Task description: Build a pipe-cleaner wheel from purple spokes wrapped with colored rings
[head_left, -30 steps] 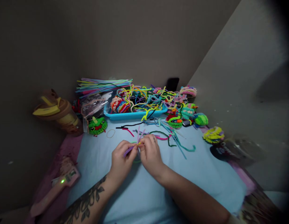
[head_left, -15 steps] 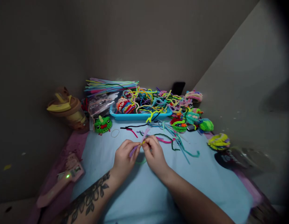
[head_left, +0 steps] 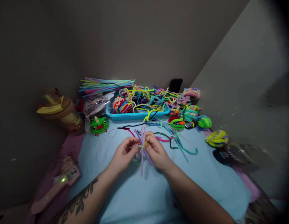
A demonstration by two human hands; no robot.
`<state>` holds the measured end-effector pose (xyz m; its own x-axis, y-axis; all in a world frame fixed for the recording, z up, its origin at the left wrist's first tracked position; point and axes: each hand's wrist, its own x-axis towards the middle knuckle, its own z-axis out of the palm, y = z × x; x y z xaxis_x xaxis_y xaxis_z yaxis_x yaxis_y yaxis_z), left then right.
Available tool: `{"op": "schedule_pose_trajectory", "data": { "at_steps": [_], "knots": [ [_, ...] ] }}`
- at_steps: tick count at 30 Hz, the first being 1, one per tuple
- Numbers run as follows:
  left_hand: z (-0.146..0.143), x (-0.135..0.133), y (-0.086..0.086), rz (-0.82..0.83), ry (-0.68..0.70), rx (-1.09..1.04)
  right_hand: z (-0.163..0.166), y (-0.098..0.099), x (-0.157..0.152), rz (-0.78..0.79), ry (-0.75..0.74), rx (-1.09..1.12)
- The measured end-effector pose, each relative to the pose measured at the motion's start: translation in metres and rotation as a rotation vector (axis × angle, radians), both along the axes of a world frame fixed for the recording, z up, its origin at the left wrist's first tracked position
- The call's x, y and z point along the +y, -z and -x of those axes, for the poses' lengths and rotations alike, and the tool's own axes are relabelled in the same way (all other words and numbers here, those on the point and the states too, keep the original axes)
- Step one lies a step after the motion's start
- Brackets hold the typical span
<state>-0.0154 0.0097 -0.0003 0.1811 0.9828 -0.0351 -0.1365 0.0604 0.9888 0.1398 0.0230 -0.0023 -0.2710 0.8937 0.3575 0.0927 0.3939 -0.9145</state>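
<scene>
A bundle of purple pipe cleaners [head_left: 143, 136], bound at its middle by a yellow twist [head_left: 144, 146], stands between my hands with its ends fanned out above and below. My right hand [head_left: 156, 151] pinches it at the yellow twist from the right. On the other side, my left hand [head_left: 126, 151] has its thumb and fingertips closed at the bundle's left edge. Below them a pale round thing with a greenish rim [head_left: 136, 159] lies on the blue cloth [head_left: 125, 193], mostly hidden by my fingers.
Behind is a blue tray [head_left: 137, 116] heaped with bent pipe cleaners. Loose teal strands [head_left: 179, 141] lie to the right. A green fuzzy figure [head_left: 99, 125], a brown cup [head_left: 62, 113] and a pink glue gun [head_left: 58, 189] are on the left; a yellow fuzzy piece [head_left: 216, 138] is on the right.
The purple bundle has turned more upright, and its ends now spread above and below the yellow twist. My left fingers have shifted from its lower end to its side.
</scene>
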Motion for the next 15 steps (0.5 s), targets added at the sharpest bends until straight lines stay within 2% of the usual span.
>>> {"op": "schedule_pose_trajectory", "data": {
  "at_steps": [2,5,10,15],
  "knots": [
    [-0.0011,0.0004,0.0004,0.135,0.104,-0.125,0.0,0.003,0.0014,0.058,-0.039,0.054],
    [-0.0007,0.0,0.0014,0.235,0.212,-0.237,0.0021,0.0069,0.0003,0.127,-0.066,0.081],
    [0.0015,0.0007,0.0004,0.252,0.181,-0.265,0.0031,0.0056,-0.0033,0.044,-0.016,-0.017],
    [0.0012,0.0023,-0.0021,0.136,0.123,-0.111,0.004,0.0021,-0.0067,-0.076,0.101,-0.139]
  ]
}}
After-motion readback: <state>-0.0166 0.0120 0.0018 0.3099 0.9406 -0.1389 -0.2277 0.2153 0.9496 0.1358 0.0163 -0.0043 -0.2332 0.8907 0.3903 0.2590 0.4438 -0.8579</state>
